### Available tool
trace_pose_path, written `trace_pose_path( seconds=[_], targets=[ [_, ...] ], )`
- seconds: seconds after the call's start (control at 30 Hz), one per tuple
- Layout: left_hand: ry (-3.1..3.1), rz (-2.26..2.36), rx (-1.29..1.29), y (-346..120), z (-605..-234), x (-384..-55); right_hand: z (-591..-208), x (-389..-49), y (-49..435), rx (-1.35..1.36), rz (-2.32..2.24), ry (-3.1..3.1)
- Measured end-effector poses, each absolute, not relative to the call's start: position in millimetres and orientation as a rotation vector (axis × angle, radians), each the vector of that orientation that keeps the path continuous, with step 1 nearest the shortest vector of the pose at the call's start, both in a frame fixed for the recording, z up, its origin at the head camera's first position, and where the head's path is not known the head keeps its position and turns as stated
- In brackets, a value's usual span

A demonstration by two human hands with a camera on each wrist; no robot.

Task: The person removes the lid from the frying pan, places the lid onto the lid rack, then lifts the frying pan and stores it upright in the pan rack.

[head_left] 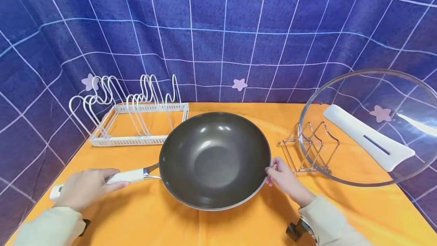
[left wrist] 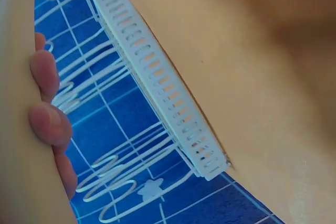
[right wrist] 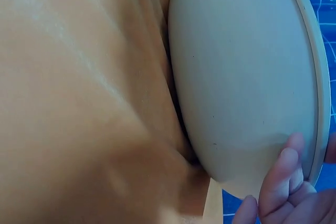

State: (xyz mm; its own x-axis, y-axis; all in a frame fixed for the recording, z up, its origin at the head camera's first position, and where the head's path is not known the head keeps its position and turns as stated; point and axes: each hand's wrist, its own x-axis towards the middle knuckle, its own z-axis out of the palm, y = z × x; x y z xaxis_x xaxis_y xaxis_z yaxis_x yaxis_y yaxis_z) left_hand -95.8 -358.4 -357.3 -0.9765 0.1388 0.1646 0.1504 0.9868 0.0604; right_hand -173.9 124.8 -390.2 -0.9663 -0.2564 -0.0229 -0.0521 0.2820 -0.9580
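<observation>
A dark wok (head_left: 215, 158) with a pale outside is at the middle of the table, its inside facing up. My left hand (head_left: 83, 189) grips its white handle (head_left: 128, 176), with the thumb and a finger along it; in the left wrist view the curled fingers (left wrist: 50, 124) show at the left edge. On the opposite side, my right hand (head_left: 283, 175) pinches the wok's rim, thumb at the top edge. From the right wrist view, fingers (right wrist: 283, 177) lie against the pale outer wall (right wrist: 236, 87) close over the orange cloth.
A white rack (head_left: 129, 140) with curved wire dividers stands behind the handle. At right, a glass lid (head_left: 341, 181) with a long white handle (head_left: 368, 136) leans upright in a metal wire stand (head_left: 308, 170). Orange cloth (head_left: 170, 223) covers the table; a blue gridded curtain (head_left: 211, 48) hangs behind.
</observation>
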Motion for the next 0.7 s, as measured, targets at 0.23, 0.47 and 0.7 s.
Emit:
trace_pose_path(
  seconds=[0.23, 0.47, 0.7],
  targets=[
    [-2.985, -0.119, -0.199, -349, -350, -94, -379, -188, 126, -0.296, -1.684, 2.401],
    [-2.954, -0.094, -0.198, -341, -357, -91, -376, -202, 130, -0.321, -1.654, 2.418],
    [-2.922, -0.088, -0.174, -333, -359, -85, -380, -206, 130, -0.262, -1.628, 2.440]
  ],
)
